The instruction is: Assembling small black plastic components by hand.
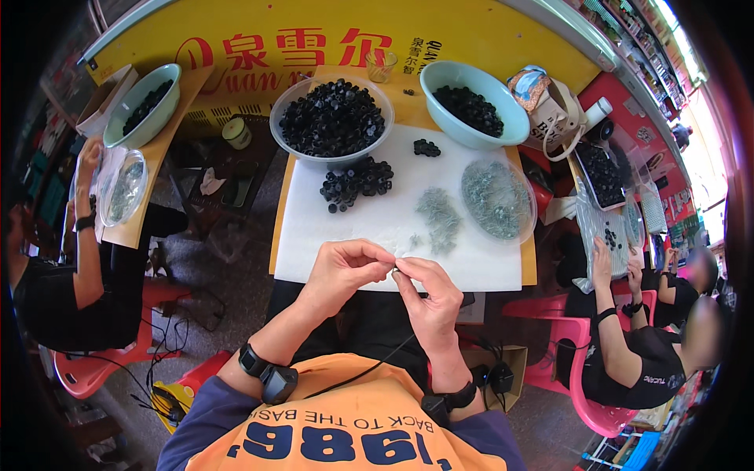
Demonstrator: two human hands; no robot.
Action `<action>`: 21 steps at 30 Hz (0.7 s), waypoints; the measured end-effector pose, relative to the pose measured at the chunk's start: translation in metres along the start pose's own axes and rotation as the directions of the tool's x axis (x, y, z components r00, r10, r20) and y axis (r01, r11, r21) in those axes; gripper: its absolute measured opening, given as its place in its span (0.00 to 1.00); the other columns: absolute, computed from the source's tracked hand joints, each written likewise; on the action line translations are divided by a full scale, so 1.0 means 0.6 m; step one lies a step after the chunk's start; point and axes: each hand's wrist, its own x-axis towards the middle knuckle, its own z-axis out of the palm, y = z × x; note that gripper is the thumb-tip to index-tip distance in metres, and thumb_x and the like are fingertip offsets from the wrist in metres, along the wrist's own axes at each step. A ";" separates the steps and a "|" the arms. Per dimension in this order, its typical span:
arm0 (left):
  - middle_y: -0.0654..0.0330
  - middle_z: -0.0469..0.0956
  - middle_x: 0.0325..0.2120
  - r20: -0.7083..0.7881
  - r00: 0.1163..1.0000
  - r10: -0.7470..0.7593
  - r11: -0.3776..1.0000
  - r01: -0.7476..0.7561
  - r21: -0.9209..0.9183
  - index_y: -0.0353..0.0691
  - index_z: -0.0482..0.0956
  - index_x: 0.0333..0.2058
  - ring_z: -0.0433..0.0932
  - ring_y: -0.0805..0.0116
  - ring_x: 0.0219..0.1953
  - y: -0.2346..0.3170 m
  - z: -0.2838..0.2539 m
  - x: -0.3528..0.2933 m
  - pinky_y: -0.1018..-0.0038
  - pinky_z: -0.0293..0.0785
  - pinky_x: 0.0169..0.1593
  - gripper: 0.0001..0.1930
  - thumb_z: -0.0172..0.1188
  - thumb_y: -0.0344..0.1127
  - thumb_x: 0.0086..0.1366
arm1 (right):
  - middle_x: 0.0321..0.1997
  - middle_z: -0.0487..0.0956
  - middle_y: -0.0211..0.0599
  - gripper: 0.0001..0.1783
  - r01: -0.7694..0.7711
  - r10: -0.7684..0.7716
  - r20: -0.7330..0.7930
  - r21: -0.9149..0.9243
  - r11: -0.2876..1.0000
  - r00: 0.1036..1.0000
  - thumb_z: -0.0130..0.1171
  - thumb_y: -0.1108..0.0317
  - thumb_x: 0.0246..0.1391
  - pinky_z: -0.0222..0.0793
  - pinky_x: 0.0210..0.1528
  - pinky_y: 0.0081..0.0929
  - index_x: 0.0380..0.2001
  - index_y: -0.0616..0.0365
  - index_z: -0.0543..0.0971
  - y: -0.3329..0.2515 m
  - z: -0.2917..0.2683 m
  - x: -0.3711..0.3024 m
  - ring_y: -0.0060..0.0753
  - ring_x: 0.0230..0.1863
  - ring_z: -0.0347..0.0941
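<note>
My left hand point(345, 273) and my right hand point(432, 306) meet over the near edge of a white foam sheet point(314, 251). Thumb and forefinger of each are pinched together on one tiny dark piece point(395, 267); the fingertips mostly cover it, so its kind is unclear. Beyond my hands lies a loose pile of small round black plastic parts point(355, 185), with a smaller cluster of black parts point(426, 147) further right. A heap of thin silvery pins or screws point(438, 220) spreads on the sheet beside a clear round dish point(532, 216) holding more of them.
A clear bowl point(276, 125) and a pale green bowl point(510, 133), both with black parts, stand at the far side near a glass cup point(382, 67). People work at side tables left and right. A white bag point(556, 118) sits beyond the green bowl. Pink chairs point(585, 392) stand right.
</note>
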 end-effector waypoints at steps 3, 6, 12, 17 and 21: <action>0.59 0.79 0.31 0.013 0.995 -0.099 0.989 0.100 -0.106 0.31 0.80 0.37 0.77 0.74 0.30 -0.017 -0.013 0.003 0.79 0.75 0.37 0.06 0.61 0.23 0.60 | 0.37 0.81 0.40 0.12 0.122 -0.119 0.027 -0.124 0.985 0.992 0.65 0.81 0.47 0.76 0.40 0.25 0.38 0.62 0.80 -0.001 0.002 0.009 0.35 0.38 0.79; 0.59 0.79 0.30 0.027 0.975 -0.223 0.923 0.220 -0.317 0.32 0.79 0.37 0.77 0.73 0.30 -0.024 -0.018 0.002 0.79 0.75 0.37 0.06 0.61 0.26 0.61 | 0.37 0.81 0.40 0.14 0.190 -0.183 0.055 -0.202 0.961 0.982 0.65 0.80 0.46 0.76 0.39 0.25 0.39 0.62 0.80 0.002 0.004 0.013 0.35 0.38 0.79; 0.62 0.79 0.30 0.049 0.976 -0.214 0.875 0.214 -0.435 0.35 0.79 0.37 0.76 0.75 0.31 -0.029 -0.035 -0.001 0.80 0.74 0.37 0.06 0.62 0.29 0.62 | 0.38 0.81 0.40 0.16 -0.012 0.019 0.069 -0.110 0.994 0.997 0.66 0.77 0.47 0.75 0.37 0.24 0.42 0.61 0.79 -0.006 0.002 0.009 0.31 0.34 0.79; 0.63 0.78 0.30 0.052 0.980 -0.191 0.878 0.194 -0.437 0.35 0.79 0.37 0.75 0.76 0.31 -0.038 -0.031 -0.008 0.81 0.73 0.37 0.06 0.61 0.29 0.63 | 0.37 0.80 0.39 0.16 -0.032 0.041 0.092 -0.094 0.995 0.995 0.67 0.76 0.47 0.74 0.36 0.23 0.42 0.61 0.80 -0.016 0.011 0.005 0.29 0.31 0.78; 0.63 0.78 0.30 0.045 0.986 -0.161 0.900 0.166 -0.403 0.34 0.79 0.37 0.75 0.77 0.31 -0.042 -0.032 -0.013 0.81 0.73 0.37 0.06 0.62 0.29 0.63 | 0.34 0.80 0.38 0.14 -0.051 0.055 0.052 -0.080 0.996 0.997 0.67 0.79 0.45 0.73 0.36 0.23 0.38 0.62 0.81 -0.021 0.022 0.003 0.28 0.32 0.77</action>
